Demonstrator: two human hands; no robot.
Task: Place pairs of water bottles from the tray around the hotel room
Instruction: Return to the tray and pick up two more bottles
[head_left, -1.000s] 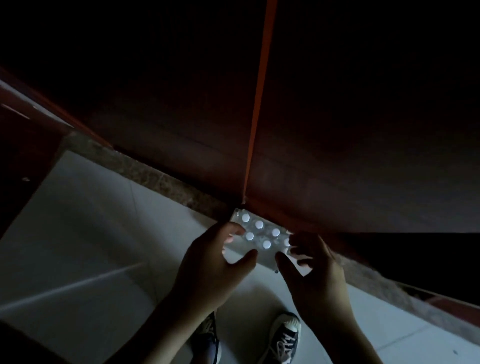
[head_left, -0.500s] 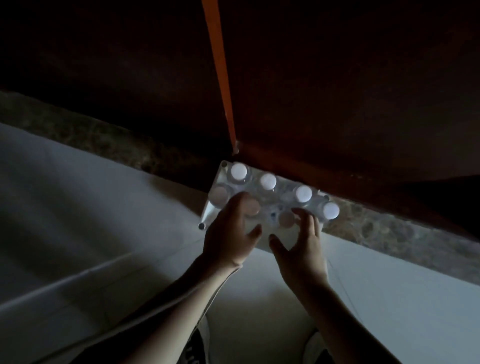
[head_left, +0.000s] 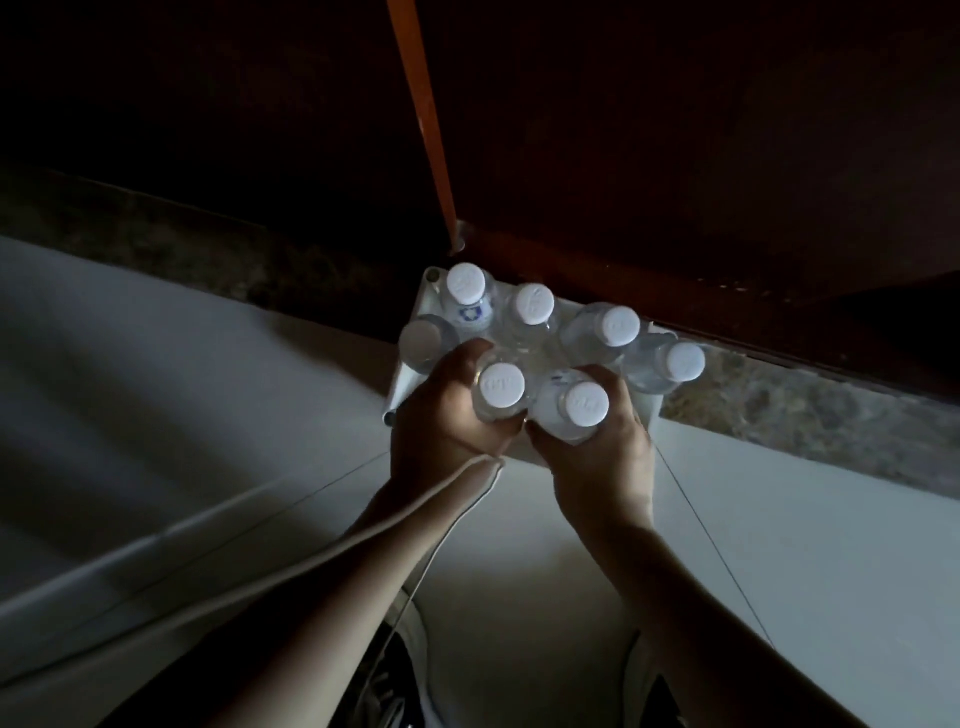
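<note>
Our left fingers (head_left: 470, 353) curl round the shoulder of one water bottle (head_left: 501, 387), and our right fingers (head_left: 618, 395) wrap the neck and shoulder of a second bottle (head_left: 576, 408) just beside it, the two bottles touching cap to cap near the middle of the view. Both grasps are firm, thumbs pressed in on the near side. Our left hand (head_left: 441, 415) and our right hand (head_left: 602, 462) sit side by side, almost touching at the thumbs, both forearms reaching forward from below

Beyond the held pair stand five more capped bottles in the white tray (head_left: 402, 387): one at the far left corner with a blue mark on its label (head_left: 466, 285), one beside it (head_left: 534, 305), a third further right (head_left: 617, 326), a fourth at the right end (head_left: 684, 362), and a dimmer one on the left edge (head_left: 422, 340). We cannot tell whether the two held bottles are clear of the tray or resting in it

The tray lies on a pale tiled floor (head_left: 208, 415), against a dark speckled stone strip (head_left: 779, 410) at the foot of dark wooden panels (head_left: 675, 156), where an orange edge (head_left: 426, 119) runs down to the tray's far corner. The scene is very dim
</note>
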